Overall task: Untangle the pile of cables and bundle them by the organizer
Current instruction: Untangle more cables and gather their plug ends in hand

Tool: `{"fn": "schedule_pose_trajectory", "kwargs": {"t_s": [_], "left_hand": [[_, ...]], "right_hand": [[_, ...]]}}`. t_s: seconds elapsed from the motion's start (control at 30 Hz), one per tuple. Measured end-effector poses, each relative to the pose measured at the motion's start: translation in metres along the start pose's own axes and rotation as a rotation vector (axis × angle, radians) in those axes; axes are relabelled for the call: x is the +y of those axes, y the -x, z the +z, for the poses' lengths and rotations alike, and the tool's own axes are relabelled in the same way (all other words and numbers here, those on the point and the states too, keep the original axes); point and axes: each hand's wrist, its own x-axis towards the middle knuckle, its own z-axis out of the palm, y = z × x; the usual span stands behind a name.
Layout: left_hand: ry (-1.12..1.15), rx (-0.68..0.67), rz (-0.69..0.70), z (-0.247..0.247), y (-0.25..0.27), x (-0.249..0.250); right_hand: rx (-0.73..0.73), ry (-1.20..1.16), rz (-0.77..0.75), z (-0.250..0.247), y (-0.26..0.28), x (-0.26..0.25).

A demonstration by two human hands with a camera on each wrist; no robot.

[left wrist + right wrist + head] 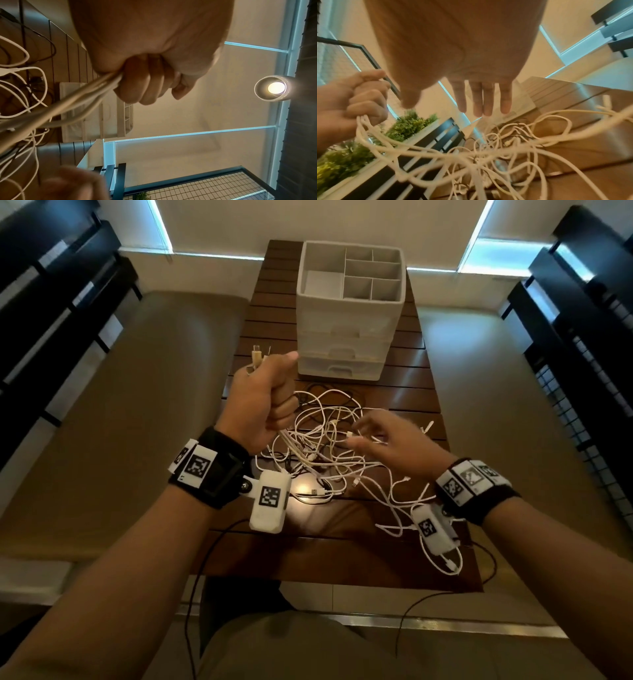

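A tangle of white cables (329, 446) lies on the dark slatted table (404, 385). My left hand (267, 398) is raised in a fist that grips a bunch of cable strands (82, 100); several plug ends (260, 356) stick out above the fist. The strands run down from the fist into the pile (471, 155). My right hand (380, 436) hovers over the pile's right side, fingers (479, 100) straight and spread, holding nothing. The white organizer (349, 302) with drawers and open top compartments stands at the far end of the table.
A few thin black cables (318, 388) run among the white ones. Cushioned benches (137, 405) flank the table on both sides. Black chairs (575, 302) stand at the right, and a planter of green plants (368, 146) shows in the right wrist view.
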Motion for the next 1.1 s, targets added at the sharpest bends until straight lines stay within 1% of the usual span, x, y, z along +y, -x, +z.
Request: {"fn": "schedule_pose_trajectory", "kwargs": {"t_s": [0.03,0.07,0.1,0.13,0.2,0.23,0.27,0.33,0.43,0.53,0.63,0.73,0.87,0.93,1.0,1.1], "left_hand": [[0.006,-0.008,-0.014,-0.002,0.002,-0.001],[0.02,-0.016,-0.028,-0.004,0.003,-0.001],[0.038,-0.03,-0.045,-0.005,0.005,-0.001],[0.05,-0.053,-0.065,-0.005,0.006,-0.001],[0.048,-0.122,-0.109,-0.008,0.01,0.001],[0.042,-0.163,-0.133,-0.009,0.012,0.003],[0.041,-0.204,-0.154,-0.011,0.015,0.004],[0.049,-0.253,-0.18,-0.015,0.02,0.007],[0.048,-0.228,-0.18,-0.017,0.024,0.011],[0.066,-0.173,-0.161,-0.019,0.023,0.01],[0.076,-0.129,-0.151,-0.023,0.02,0.01],[0.072,-0.121,-0.156,-0.024,0.018,0.009],[0.068,-0.114,-0.17,-0.019,0.016,0.006],[0.079,-0.118,-0.174,-0.017,0.015,0.003],[0.084,-0.112,-0.175,-0.015,0.016,0.002],[0.087,-0.102,-0.169,-0.014,0.015,0.003]], "right_hand": [[0.088,0.045,-0.056,-0.001,-0.009,-0.003],[0.113,0.086,-0.1,0.002,-0.02,-0.005],[0.059,0.123,-0.124,0.007,-0.029,-0.008],[-0.046,0.162,-0.122,0.017,-0.039,-0.01],[-0.283,0.272,-0.051,0.042,-0.055,-0.01],[-0.353,0.331,-0.011,0.055,-0.06,-0.008],[-0.381,0.38,0.013,0.068,-0.064,-0.005],[-0.385,0.428,0.049,0.085,-0.064,-0.001],[-0.419,0.521,0.096,0.099,-0.054,0.003],[-0.421,0.633,0.067,0.11,-0.046,0.01],[-0.407,0.638,0.037,0.111,-0.041,0.015],[-0.376,0.639,0.01,0.108,-0.033,0.021],[-0.389,0.726,-0.031,0.107,-0.027,0.025],[-0.34,0.655,-0.041,0.101,-0.026,0.021],[-0.269,0.523,-0.015,0.09,-0.029,0.015],[-0.253,0.377,0.037,0.079,-0.031,0.012]]}}
